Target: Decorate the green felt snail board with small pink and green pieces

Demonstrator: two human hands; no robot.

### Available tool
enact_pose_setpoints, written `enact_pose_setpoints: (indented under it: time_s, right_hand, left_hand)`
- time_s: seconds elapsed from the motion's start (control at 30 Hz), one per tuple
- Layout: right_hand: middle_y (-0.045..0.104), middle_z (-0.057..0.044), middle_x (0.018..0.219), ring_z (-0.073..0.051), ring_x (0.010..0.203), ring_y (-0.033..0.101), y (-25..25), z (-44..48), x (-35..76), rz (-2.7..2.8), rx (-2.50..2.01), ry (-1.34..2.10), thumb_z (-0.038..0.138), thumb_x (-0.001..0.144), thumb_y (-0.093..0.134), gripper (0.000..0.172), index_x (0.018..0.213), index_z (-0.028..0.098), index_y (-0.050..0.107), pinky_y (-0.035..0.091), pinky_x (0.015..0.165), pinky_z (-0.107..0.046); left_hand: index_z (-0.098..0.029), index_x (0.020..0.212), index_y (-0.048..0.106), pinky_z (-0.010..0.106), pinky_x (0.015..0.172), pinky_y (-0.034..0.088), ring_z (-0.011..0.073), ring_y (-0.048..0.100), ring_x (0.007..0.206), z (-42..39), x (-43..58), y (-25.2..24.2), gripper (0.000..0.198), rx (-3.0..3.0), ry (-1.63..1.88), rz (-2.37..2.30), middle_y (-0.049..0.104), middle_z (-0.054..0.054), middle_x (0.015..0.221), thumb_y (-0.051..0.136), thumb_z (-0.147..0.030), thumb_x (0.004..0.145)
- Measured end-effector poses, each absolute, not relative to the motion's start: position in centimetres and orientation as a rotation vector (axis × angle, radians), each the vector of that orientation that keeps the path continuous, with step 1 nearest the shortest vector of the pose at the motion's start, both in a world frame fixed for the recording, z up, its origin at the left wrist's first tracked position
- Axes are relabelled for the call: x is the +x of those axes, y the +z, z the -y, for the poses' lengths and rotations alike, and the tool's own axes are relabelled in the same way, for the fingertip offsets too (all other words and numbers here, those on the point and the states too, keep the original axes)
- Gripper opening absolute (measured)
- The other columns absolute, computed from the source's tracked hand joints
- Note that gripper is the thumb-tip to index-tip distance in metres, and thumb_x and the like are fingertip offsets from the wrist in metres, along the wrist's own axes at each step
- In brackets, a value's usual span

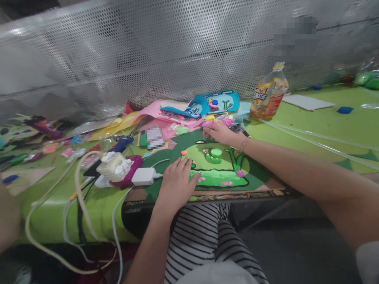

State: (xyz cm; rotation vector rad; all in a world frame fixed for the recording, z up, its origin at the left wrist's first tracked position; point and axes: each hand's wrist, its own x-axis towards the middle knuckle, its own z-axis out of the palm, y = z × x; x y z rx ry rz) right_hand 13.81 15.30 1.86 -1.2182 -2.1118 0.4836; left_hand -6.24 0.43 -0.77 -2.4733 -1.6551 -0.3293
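Observation:
A green craft picture (219, 179) with raised clay shapes lies at the table's front edge. On it are a green snail-like figure (213, 156), a branching green plant (236, 159) and small pink and orange blobs. My left hand (179, 179) rests on the picture's left side, fingers stretched out and slightly apart. Beyond the picture's top edge, my right hand (220, 133) has its fingers curled at a small packet of pink clay (208, 124). More pink and yellow clay packets sit beside those fingers, partly hidden by the hand.
A bottle of yellow liquid (269, 94) stands at the back right. Blue craft pieces (219, 103) lie on coloured sheets by the perforated metal panel (166, 51). On the left are a power strip with a white charger (144, 176), loose cables and clay packets. Another person's arm (7, 213) shows far left.

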Motion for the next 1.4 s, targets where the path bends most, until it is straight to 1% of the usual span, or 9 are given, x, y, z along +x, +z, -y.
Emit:
enact_pose_setpoints:
  time_s: [0.1,0.23,0.47,0.9,1.0,1.13,1.4]
  right_hand:
    - [0.062,-0.002,0.062,-0.011,0.054,0.052,1.8,-15.08,13.75,2.113,-1.255,0.493,0.02,0.09,0.042,0.03,0.073,0.013,0.066,0.04,0.057,-0.022]
    - [0.066,-0.003,0.067,-0.01,0.055,0.054,1.76,-14.84,13.66,2.127,-1.301,0.498,0.019,0.09,0.043,0.028,0.076,0.012,0.066,0.041,0.056,-0.021]
    - [0.066,-0.005,0.07,-0.011,0.058,0.056,1.58,-15.13,13.7,2.201,-1.319,0.427,0.019,0.09,0.043,0.028,0.079,0.01,0.067,0.042,0.058,-0.021]
    - [0.067,-0.006,0.074,-0.012,0.063,0.056,1.74,-14.89,13.59,2.286,-1.332,0.424,0.024,0.094,0.039,0.034,0.085,0.01,0.069,0.04,0.062,-0.021]
    - [0.067,-0.006,0.076,-0.012,0.065,0.055,1.95,-14.59,13.45,2.314,-1.326,0.415,0.022,0.093,0.039,0.033,0.086,0.01,0.069,0.039,0.062,-0.021]
    - [0.066,-0.006,0.074,-0.012,0.064,0.054,2.11,-14.38,13.38,2.338,-1.305,0.397,0.021,0.093,0.039,0.032,0.087,0.01,0.068,0.039,0.061,-0.02]
    - [0.067,-0.005,0.076,-0.012,0.066,0.057,2.05,-14.48,13.47,2.309,-1.331,0.53,0.022,0.094,0.038,0.031,0.089,0.011,0.066,0.041,0.063,-0.02]
  left_hand:
    - [-0.01,0.13,0.05,0.044,0.107,0.035,0.0276,0.041,0.129,-0.44,-6.22,-0.8,0.051,-2.471,-0.321,1.66,0.05,0.012,0.136,0.035,-0.043,0.094]
    - [-0.01,0.129,0.051,0.044,0.106,0.035,0.0275,0.041,0.129,-0.52,-6.2,-0.86,0.051,-2.476,-0.322,1.655,0.05,0.012,0.136,0.036,-0.043,0.094]
    - [-0.01,0.129,0.051,0.044,0.105,0.037,0.0276,0.042,0.128,-0.66,-6.31,-1.1,0.051,-2.466,-0.348,1.631,0.051,0.011,0.136,0.036,-0.044,0.094]
    - [-0.01,0.128,0.052,0.045,0.105,0.037,0.0281,0.043,0.127,-0.57,-6.2,-0.92,0.05,-2.468,-0.343,1.637,0.052,0.011,0.135,0.036,-0.043,0.094]
    - [-0.01,0.128,0.052,0.045,0.105,0.037,0.0279,0.043,0.127,-0.6,-6.23,-1.0,0.05,-2.466,-0.346,1.638,0.052,0.011,0.134,0.037,-0.043,0.093]
    - [-0.011,0.127,0.053,0.046,0.105,0.038,0.0279,0.042,0.128,-0.64,-6.26,-1.07,0.05,-2.467,-0.355,1.636,0.051,0.011,0.135,0.036,-0.043,0.094]
    - [-0.012,0.127,0.053,0.046,0.106,0.036,0.028,0.042,0.128,-0.6,-6.23,-0.94,0.049,-2.475,-0.354,1.636,0.052,0.011,0.135,0.036,-0.043,0.094]
